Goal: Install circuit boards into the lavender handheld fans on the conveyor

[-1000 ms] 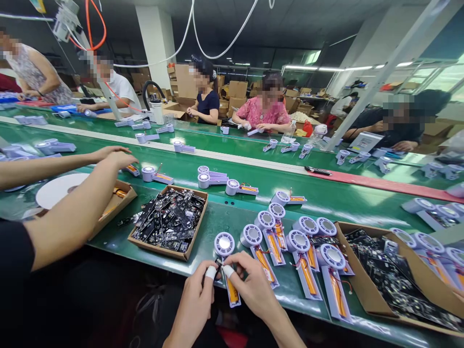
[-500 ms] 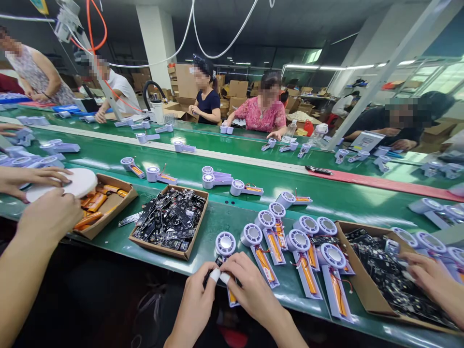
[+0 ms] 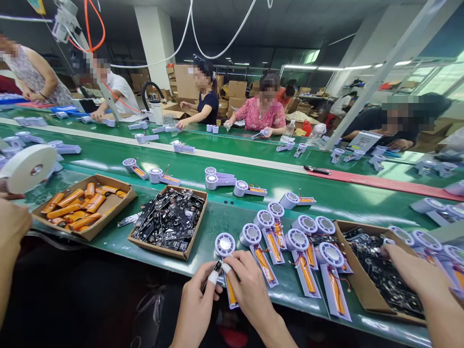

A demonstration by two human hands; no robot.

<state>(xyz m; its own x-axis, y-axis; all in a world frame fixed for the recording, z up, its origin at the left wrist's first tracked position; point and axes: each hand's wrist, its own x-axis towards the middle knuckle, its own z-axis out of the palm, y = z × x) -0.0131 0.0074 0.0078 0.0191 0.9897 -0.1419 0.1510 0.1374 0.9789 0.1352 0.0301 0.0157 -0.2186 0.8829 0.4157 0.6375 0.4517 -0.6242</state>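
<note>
Between the thumb and fingers of my left hand [image 3: 203, 286] is a small black circuit board [image 3: 217, 266], held upright at a slant. My right hand [image 3: 243, 278] pinches at the board's upper end; both thumbs wear white covers. Just beyond my hands a lilac fan unit [image 3: 224, 244] lies on the green bench, its round head showing. Its handle, with an orange battery [image 3: 231, 292], is partly covered by my right hand. Several similar fans with orange batteries [image 3: 307, 276] lie to the right.
A box of black boards [image 3: 186, 253] stands left of my hands, beside a box of orange batteries [image 3: 89, 233]. At right, another person's hand reaches into a second board box [image 3: 362, 290]. A co-worker holds a white roll [image 3: 21, 169]. More fans lie on the green belt [image 3: 253, 164].
The board between my hands shows more clearly. At left, the white roll has moved left off the battery box. Fans on the near belt have shifted slightly right; the right-hand co-worker's hand reaches deeper left.
</note>
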